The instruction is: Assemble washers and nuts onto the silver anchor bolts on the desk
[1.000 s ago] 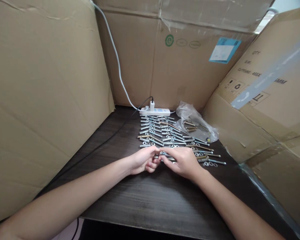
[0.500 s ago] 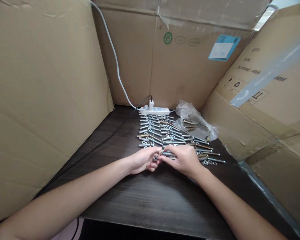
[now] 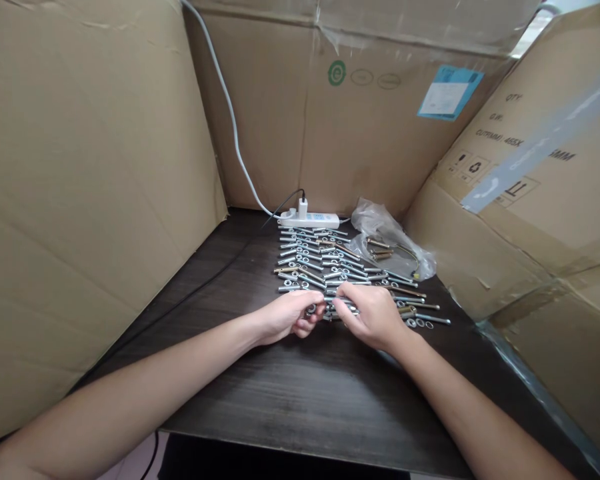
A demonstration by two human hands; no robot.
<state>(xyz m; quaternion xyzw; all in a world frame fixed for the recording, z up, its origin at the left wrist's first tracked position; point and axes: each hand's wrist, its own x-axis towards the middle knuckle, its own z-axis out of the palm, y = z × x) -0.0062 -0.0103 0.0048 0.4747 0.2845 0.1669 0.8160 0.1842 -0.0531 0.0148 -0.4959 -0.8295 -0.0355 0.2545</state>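
My left hand [image 3: 297,315] is closed just above the near rows of hardware, its fingers curled round a metal nut [image 3: 311,309] whose round opening shows between thumb and fingers. Close by on the right, my right hand [image 3: 373,312] has its thumb and index finger bent toward each other. A thin silver shaft shows between the two hands; which hand bears it I cannot tell. Beneath and beyond them lie rows of expansion bolts [image 3: 307,263], mostly silver with several brass-coloured, sorted beside washers [image 3: 420,323] and nuts. My right hand hides part of the nearest rows.
A white power strip [image 3: 310,220] with a plugged-in charger lies behind the rows. Right of it is a clear plastic bag [image 3: 380,223] with brass-coloured bolts. Cardboard walls [image 3: 260,100] enclose the dark table [image 3: 280,393]. A black cable [image 3: 205,283] runs along the left.
My right hand's fingertips have drawn slightly right, away from my left fingers, leaving a small gap. My left hand stays nearly in place, still closed round the nut.
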